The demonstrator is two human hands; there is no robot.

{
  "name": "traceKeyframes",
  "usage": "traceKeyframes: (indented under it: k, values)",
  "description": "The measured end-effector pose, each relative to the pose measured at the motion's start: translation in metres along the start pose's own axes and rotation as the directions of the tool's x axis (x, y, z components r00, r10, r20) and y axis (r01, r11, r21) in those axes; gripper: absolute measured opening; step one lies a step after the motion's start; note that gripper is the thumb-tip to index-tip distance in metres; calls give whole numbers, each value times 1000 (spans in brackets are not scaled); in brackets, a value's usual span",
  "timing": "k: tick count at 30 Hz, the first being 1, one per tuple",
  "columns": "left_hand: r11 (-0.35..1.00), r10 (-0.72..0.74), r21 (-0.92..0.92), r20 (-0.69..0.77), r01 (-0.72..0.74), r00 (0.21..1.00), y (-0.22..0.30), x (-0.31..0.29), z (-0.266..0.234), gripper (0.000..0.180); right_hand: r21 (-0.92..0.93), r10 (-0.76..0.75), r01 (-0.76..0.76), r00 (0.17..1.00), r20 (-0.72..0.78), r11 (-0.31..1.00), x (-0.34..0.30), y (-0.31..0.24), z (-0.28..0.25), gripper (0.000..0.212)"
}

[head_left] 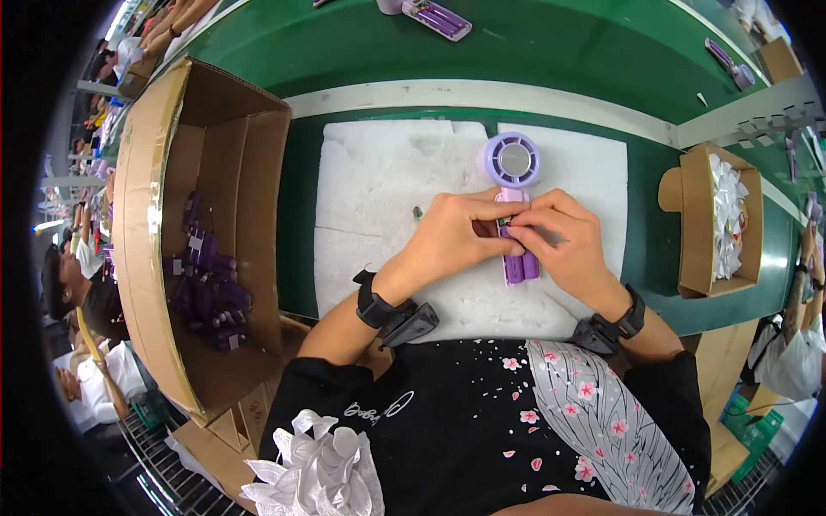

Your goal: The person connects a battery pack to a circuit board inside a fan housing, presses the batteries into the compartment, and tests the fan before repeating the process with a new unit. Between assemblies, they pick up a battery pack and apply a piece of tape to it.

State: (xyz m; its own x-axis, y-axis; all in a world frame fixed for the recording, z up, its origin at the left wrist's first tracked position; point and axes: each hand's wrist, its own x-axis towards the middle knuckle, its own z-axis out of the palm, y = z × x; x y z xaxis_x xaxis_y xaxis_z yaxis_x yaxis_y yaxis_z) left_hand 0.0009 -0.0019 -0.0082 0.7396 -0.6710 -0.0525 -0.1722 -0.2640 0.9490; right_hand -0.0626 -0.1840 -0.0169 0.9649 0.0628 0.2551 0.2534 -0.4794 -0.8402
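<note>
A lilac handheld fan [514,160] lies on white foam sheets [370,172], its round head pointing away from me. Its pink handle stands open, and two purple battery cells [520,268] show in the lower part. My left hand [452,236] grips the handle from the left, thumb and fingers closed along its edge. From the right, my right hand [564,241] pinches at the small circuit board [505,224] just above the cells. What sits between those fingertips is too small and covered to make out. A small dark green piece [417,212] lies on the foam left of my left hand.
At left stands a tall cardboard box [155,215] with many purple battery packs [206,275]. A smaller carton [695,224] at right holds silvery-white packets [728,215]. Beyond a white rail [482,93], opened fan bodies [439,19] lie on the green surface. Other people work at both sides.
</note>
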Motion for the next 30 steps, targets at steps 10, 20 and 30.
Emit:
traceKeyframes:
  k: [10, 20, 30]
  values:
    - [996, -90, 34, 81, 88, 993, 1, 0, -3, 47, -137, -69, 103, 970, 234, 985, 2, -8, -19, 15]
    - [998, -43, -38, 48, 45, 998, -10, 0, -1, 47, -366, -125, 280, 911, 394, 888, -15, -35, -21, 53]
    - [989, 72, -124, -45, -77, 996, -18, 14, 10, 41, -426, -42, 192, 941, 336, 884, -8, -16, -33, 65]
